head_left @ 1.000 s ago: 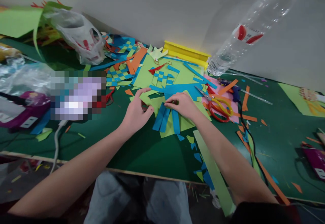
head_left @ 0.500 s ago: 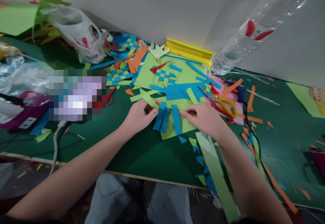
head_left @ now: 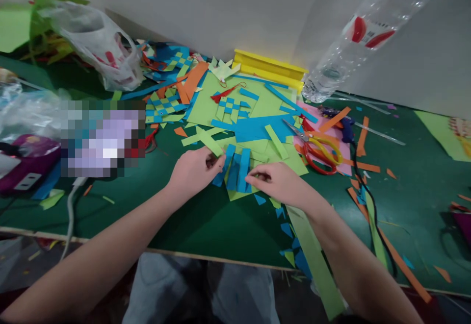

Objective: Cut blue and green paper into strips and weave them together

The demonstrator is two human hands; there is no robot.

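Note:
Three blue paper strips (head_left: 244,169) stand side by side, upright in the view, over light green paper (head_left: 239,195) at the middle of the table. My left hand (head_left: 195,171) is closed in a pinch at the left edge of the leftmost blue strip, which it partly covers. My right hand (head_left: 279,182) pinches at the lower right edge of the rightmost strip. Just above my left hand, light green strips (head_left: 208,140) lie crossed. Beyond the blue strips are a large blue paper piece (head_left: 253,129) and a small blue-and-green woven square (head_left: 231,108) near a red tassel (head_left: 224,93).
Scissors (head_left: 320,150) with red and yellow handles lie on pink paper at the right. A clear bottle (head_left: 342,64) leans near the wall beside a yellow rail (head_left: 270,66). At the left are a pixelated device (head_left: 105,140), a purple power strip (head_left: 29,162) and a plastic bag (head_left: 99,44).
My right hand has moved left, bringing the rightmost blue strip close to the others. The left blue strips now stand slightly apart and tilted. The whole view has shifted slightly.

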